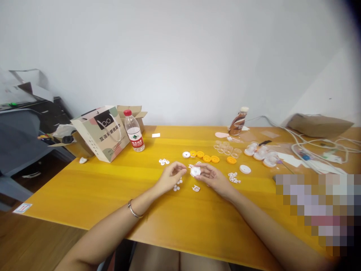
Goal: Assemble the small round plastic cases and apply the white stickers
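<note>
Over the middle of the table, my right hand [213, 178] grips a small white round plastic piece [195, 171] between thumb and fingers. Just left of it, my left hand [171, 177] is closed in a pinch, its fingertips close to the piece; whatever they may hold is too small to make out. Several small white plastic knobs [176, 186] lie partly behind the left hand, with another cluster of white knobs [163, 162] farther back. Below the hands sits a white openwork plastic piece [196, 188]. Similar openwork pieces [233, 177] are right of my right hand.
Orange round discs [207, 158] form a row behind the hands, with clear plastic cups [225, 147] beyond. A white disc [245, 169] lies to the right. A water bottle [134, 131] and paper bag [103, 137] stand left; a brown drink bottle [238, 122] and cables [301, 146] are right.
</note>
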The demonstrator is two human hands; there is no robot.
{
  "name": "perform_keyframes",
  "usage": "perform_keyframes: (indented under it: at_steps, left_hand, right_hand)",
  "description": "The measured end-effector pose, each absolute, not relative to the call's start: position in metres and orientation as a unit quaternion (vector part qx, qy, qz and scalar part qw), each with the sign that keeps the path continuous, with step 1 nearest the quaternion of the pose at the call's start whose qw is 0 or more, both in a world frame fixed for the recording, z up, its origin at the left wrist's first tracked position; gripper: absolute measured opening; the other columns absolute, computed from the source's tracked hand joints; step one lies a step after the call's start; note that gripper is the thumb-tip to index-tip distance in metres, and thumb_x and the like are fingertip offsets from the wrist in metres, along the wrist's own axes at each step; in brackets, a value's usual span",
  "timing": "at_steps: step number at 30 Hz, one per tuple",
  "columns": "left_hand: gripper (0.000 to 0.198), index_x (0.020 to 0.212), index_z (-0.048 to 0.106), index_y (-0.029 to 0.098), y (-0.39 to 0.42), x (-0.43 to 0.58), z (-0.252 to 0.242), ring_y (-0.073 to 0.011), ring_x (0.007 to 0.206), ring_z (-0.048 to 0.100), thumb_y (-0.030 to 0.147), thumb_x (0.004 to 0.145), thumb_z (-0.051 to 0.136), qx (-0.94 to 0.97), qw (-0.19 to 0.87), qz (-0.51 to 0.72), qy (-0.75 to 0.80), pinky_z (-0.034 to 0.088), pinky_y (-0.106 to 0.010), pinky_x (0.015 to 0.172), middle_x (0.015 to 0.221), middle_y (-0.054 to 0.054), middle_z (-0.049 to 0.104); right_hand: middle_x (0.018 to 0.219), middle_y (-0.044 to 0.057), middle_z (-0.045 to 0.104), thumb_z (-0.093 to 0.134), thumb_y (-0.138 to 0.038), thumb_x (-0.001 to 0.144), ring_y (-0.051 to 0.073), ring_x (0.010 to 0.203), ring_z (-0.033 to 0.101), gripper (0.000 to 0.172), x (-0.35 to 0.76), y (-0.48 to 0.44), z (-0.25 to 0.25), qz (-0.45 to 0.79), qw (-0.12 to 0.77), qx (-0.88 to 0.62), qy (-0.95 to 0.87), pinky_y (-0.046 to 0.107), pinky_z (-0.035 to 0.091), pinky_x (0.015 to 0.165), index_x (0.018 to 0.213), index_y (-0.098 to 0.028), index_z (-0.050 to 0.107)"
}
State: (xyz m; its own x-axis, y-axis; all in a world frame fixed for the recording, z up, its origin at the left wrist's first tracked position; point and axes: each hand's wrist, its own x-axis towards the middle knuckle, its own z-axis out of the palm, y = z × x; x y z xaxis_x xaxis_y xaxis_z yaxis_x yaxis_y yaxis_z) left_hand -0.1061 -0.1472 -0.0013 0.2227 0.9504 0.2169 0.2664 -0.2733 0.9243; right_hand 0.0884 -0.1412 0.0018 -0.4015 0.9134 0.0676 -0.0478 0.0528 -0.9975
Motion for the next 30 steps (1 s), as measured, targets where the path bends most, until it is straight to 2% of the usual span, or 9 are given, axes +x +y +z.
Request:
perform_keyframes:
  at_steps: [4,7,10,13,18,20,23,27,30]
  left_hand:
    - [0.017,0.09,0.057,0.015,-0.138,-0.105,0.003,-0.0143,0.086,0.057,0.028,0.082,0.049,0.732,0.312,0.396,0.459,0.044,-0.026,0.076,0.091,-0.004,0.062]
    - [0.018,0.094,0.057,0.017,-0.121,-0.092,0.009,-0.0155,0.091,0.054,0.026,0.082,0.048,0.808,0.222,0.345,0.422,0.042,-0.028,0.081,0.096,-0.005,0.061]
    - [0.017,0.094,0.059,0.017,-0.097,-0.067,0.012,-0.0171,0.093,0.052,0.023,0.082,0.048,0.866,0.122,0.292,0.388,0.039,-0.03,0.085,0.093,-0.005,0.059]
    - [0.017,0.092,0.06,0.017,-0.073,-0.038,0.01,-0.0184,0.089,0.051,0.018,0.081,0.047,0.886,0.06,0.242,0.39,0.04,-0.031,0.082,0.092,-0.007,0.056]
    - [0.011,0.075,0.061,0.014,-0.057,-0.016,0.006,-0.0197,0.088,0.049,0.013,0.077,0.05,0.883,0.06,0.243,0.397,0.04,-0.032,0.08,0.087,-0.007,0.054]
    - [0.01,0.075,0.06,0.015,-0.061,-0.02,0.009,-0.0189,0.09,0.048,0.012,0.076,0.05,0.88,0.063,0.25,0.398,0.04,-0.031,0.081,0.089,-0.007,0.053]
    - [0.008,0.082,0.057,0.015,-0.077,-0.038,0.014,-0.0172,0.095,0.047,0.014,0.077,0.051,0.866,0.096,0.289,0.396,0.038,-0.029,0.084,0.096,-0.006,0.053]
    - [0.007,0.08,0.052,0.016,-0.109,-0.076,0.016,-0.0173,0.103,0.047,0.023,0.079,0.053,0.762,0.323,0.416,0.375,0.037,-0.029,0.087,0.105,-0.006,0.054]
    - [0.015,0.078,0.052,0.015,-0.129,-0.099,0.012,-0.0143,0.09,0.053,0.03,0.078,0.055,0.653,0.475,0.466,0.362,0.039,-0.025,0.08,0.092,-0.004,0.058]
  right_hand:
    - [0.089,0.004,0.065,0.072,-0.034,0.06,0.017,0.084,0.06,0.045,0.103,-0.126,0.001,0.513,0.547,-0.408,-0.521,0.034,0.045,0.08,0.097,-0.021,0.051]
    - [0.083,0.001,0.065,0.074,-0.034,0.057,0.017,0.082,0.061,0.046,0.114,-0.117,0.0,0.449,0.623,-0.436,-0.47,0.034,0.045,0.08,0.095,-0.022,0.051]
    - [0.077,0.0,0.064,0.075,-0.033,0.055,0.017,0.079,0.062,0.046,0.12,-0.112,-0.002,0.425,0.641,-0.451,-0.453,0.033,0.046,0.079,0.093,-0.022,0.05]
    - [0.079,0.001,0.064,0.074,-0.033,0.056,0.016,0.078,0.061,0.046,0.12,-0.112,-0.004,0.426,0.638,-0.449,-0.459,0.033,0.046,0.078,0.092,-0.022,0.049]
    - [0.082,0.001,0.064,0.074,-0.033,0.057,0.016,0.079,0.061,0.046,0.117,-0.114,-0.005,0.434,0.632,-0.444,-0.464,0.032,0.046,0.079,0.094,-0.022,0.048]
    - [0.083,0.002,0.064,0.073,-0.033,0.058,0.016,0.079,0.061,0.046,0.116,-0.114,-0.005,0.434,0.628,-0.441,-0.472,0.032,0.046,0.079,0.094,-0.022,0.048]
    - [0.083,0.003,0.064,0.073,-0.035,0.058,0.016,0.079,0.061,0.045,0.111,-0.117,-0.004,0.433,0.616,-0.433,-0.495,0.032,0.046,0.077,0.093,-0.021,0.048]
    - [0.08,0.002,0.064,0.072,-0.033,0.06,0.015,0.075,0.06,0.042,0.099,-0.126,-0.001,0.458,0.578,-0.418,-0.531,0.029,0.047,0.073,0.093,-0.021,0.048]
    - [0.077,0.001,0.063,0.071,-0.031,0.061,0.013,0.071,0.059,0.04,0.09,-0.135,0.001,0.481,0.54,-0.402,-0.562,0.027,0.047,0.07,0.093,-0.021,0.048]
